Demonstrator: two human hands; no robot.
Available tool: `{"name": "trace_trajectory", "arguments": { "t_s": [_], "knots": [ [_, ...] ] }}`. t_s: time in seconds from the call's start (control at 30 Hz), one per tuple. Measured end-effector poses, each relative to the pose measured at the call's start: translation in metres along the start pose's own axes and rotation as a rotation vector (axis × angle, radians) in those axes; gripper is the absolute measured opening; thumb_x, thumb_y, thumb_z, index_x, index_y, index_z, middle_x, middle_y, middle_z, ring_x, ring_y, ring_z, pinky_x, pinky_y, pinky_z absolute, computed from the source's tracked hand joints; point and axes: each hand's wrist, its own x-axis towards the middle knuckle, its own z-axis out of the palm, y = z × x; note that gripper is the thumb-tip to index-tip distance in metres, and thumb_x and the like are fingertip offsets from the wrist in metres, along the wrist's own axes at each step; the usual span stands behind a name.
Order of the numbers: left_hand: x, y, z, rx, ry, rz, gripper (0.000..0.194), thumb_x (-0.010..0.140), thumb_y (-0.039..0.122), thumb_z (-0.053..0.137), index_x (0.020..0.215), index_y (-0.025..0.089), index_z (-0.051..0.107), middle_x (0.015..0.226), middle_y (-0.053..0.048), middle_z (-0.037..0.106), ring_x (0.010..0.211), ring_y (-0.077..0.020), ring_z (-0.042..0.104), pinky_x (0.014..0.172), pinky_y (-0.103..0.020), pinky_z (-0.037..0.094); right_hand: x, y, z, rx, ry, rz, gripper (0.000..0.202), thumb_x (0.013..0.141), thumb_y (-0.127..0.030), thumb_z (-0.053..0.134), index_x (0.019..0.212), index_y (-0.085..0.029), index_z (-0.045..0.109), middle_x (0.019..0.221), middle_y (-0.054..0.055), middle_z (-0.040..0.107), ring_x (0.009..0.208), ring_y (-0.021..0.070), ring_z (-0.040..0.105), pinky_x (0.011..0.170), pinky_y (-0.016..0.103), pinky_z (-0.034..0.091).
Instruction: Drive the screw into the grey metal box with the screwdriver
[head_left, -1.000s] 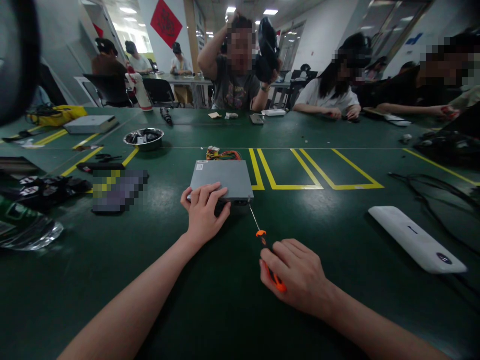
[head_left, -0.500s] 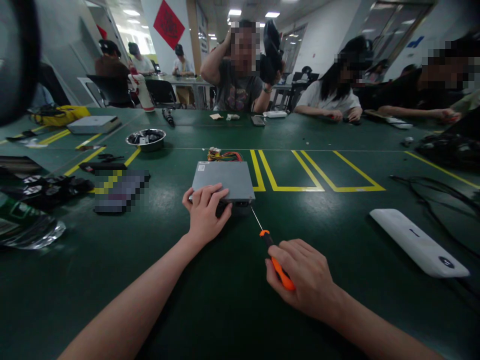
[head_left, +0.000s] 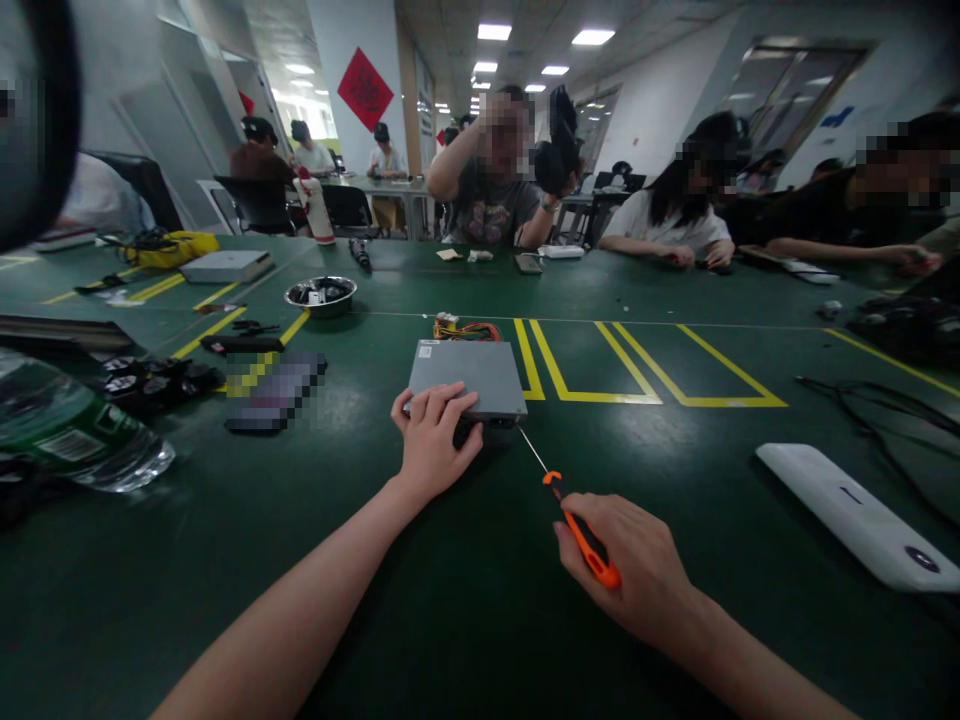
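A grey metal computer power supply (head_left: 480,372) lies on the green table, with a bundle of coloured cables (head_left: 466,330) at its far side. My left hand (head_left: 436,440) grips its near left part, fingers over the top and thumb against the near face. An orange and black screwdriver (head_left: 592,545) is in my right hand (head_left: 637,555), the fingers closed round its handle. Its thin shaft (head_left: 534,448) slants up and left, with the tip at the near right corner of the power supply. Whether the tip sits in a screw is too small to tell.
Left are a water bottle (head_left: 82,430), a blurred-out phone-like slab (head_left: 277,392), black parts (head_left: 157,380) and a metal bowl (head_left: 321,296) of small pieces. Right lie a white oblong device (head_left: 855,515) and black cables (head_left: 877,410). Several people sit across the table.
The whole view has shifted, so everything appears lower and farther right. Both hands keep their grips, and the screwdriver tip stays at the same corner.
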Motion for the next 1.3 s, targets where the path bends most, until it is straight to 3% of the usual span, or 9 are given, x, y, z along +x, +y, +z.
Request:
{"name": "trace_trajectory", "arguments": {
  "t_s": [0.13, 0.23, 0.4, 0.63, 0.77, 0.83, 1.03, 1.17, 1.3],
  "knots": [
    [0.0, 0.001, -0.003, -0.001, -0.007, -0.002, 0.029, 0.077, 0.032, 0.056, 0.105, 0.026, 0.056, 0.116, -0.004, 0.058, 0.111, -0.0244, 0.046, 0.101, -0.048, 0.018, -0.014, -0.009, 0.009, -0.135, -0.061, 0.009, 0.025, 0.086, -0.015, 0.038, 0.09, -0.017, 0.062, 0.078, 0.007, 0.058, 0.067, 0.0142, 0.057, 0.056, 0.025, 0.047],
    [0.0, 0.0, -0.005, 0.008, -0.028, 0.001, 0.029, 0.077, 0.033, 0.056, 0.105, 0.027, 0.056, 0.117, -0.003, 0.057, 0.112, -0.0239, 0.045, 0.101, -0.047, 0.019, -0.022, -0.014, 0.017, -0.078, -0.056, 0.106, 0.023, 0.088, -0.024, 0.039, 0.096, -0.018, 0.061, 0.092, 0.009, 0.057, 0.077, 0.0163, 0.06, 0.062, 0.026, 0.051],
    [0.0, -0.001, -0.007, 0.015, -0.043, 0.008, 0.03, 0.079, 0.034, 0.054, 0.107, 0.027, 0.055, 0.119, -0.003, 0.057, 0.112, -0.0231, 0.045, 0.101, -0.047, 0.019, -0.018, -0.024, 0.022, 0.035, 0.05, 0.271, 0.028, 0.086, -0.041, 0.046, 0.102, -0.022, 0.058, 0.093, 0.006, 0.057, 0.075, 0.0156, 0.062, 0.061, 0.025, 0.054],
    [0.0, -0.001, -0.006, -0.026, -0.028, 0.014, 0.029, 0.079, 0.032, 0.053, 0.108, 0.027, 0.054, 0.119, -0.003, 0.057, 0.113, -0.0231, 0.045, 0.102, -0.047, 0.018, -0.02, -0.028, 0.022, 0.049, 0.185, 0.512, 0.037, 0.086, -0.036, 0.047, 0.118, -0.018, 0.044, 0.094, 0.006, 0.063, 0.079, 0.0165, 0.065, 0.066, 0.027, 0.056],
    [0.0, -0.001, -0.006, -0.038, -0.019, 0.019, 0.029, 0.079, 0.03, 0.053, 0.107, 0.027, 0.054, 0.118, -0.004, 0.057, 0.112, -0.0236, 0.045, 0.101, -0.048, 0.018, -0.033, -0.02, 0.024, -0.118, 0.085, 0.298, 0.025, 0.087, -0.024, 0.046, 0.111, -0.017, 0.049, 0.103, 0.009, 0.062, 0.089, 0.0183, 0.063, 0.075, 0.031, 0.054],
    [0.0, -0.001, -0.006, -0.043, -0.014, 0.021, 0.029, 0.079, 0.03, 0.054, 0.107, 0.027, 0.054, 0.118, -0.004, 0.057, 0.112, -0.0242, 0.045, 0.101, -0.048, 0.018, -0.033, -0.022, 0.024, -0.16, 0.085, 0.278, 0.024, 0.087, -0.018, 0.045, 0.111, -0.016, 0.05, 0.106, 0.01, 0.061, 0.094, 0.0193, 0.061, 0.079, 0.034, 0.052],
    [-0.001, -0.002, -0.003, -0.031, -0.006, 0.027, 0.029, 0.079, 0.031, 0.054, 0.108, 0.027, 0.054, 0.119, -0.004, 0.057, 0.113, -0.0243, 0.045, 0.101, -0.048, 0.017, -0.006, -0.052, 0.024, 0.062, 0.173, 0.612, 0.026, 0.084, -0.037, 0.051, 0.102, -0.018, 0.051, 0.1, 0.01, 0.056, 0.09, 0.0203, 0.058, 0.073, 0.034, 0.051],
    [-0.001, -0.003, -0.003, -0.024, -0.004, 0.029, 0.029, 0.078, 0.031, 0.054, 0.107, 0.027, 0.054, 0.118, -0.003, 0.057, 0.112, -0.0237, 0.045, 0.102, -0.047, 0.016, 0.0, -0.056, 0.021, 0.275, 0.265, 0.873, 0.033, 0.089, -0.041, 0.038, 0.113, -0.018, 0.042, 0.088, 0.006, 0.06, 0.066, 0.0138, 0.058, 0.057, 0.027, 0.048],
    [-0.001, -0.002, -0.003, -0.027, 0.004, 0.033, 0.029, 0.078, 0.031, 0.054, 0.107, 0.027, 0.054, 0.118, -0.003, 0.057, 0.112, -0.024, 0.045, 0.101, -0.047, 0.017, -0.008, -0.047, 0.016, 0.332, 0.143, 0.998, 0.032, 0.092, -0.041, 0.028, 0.1, -0.018, 0.048, 0.06, -0.002, 0.056, 0.044, 0.0107, 0.048, 0.041, 0.022, 0.037]
  ]
}}
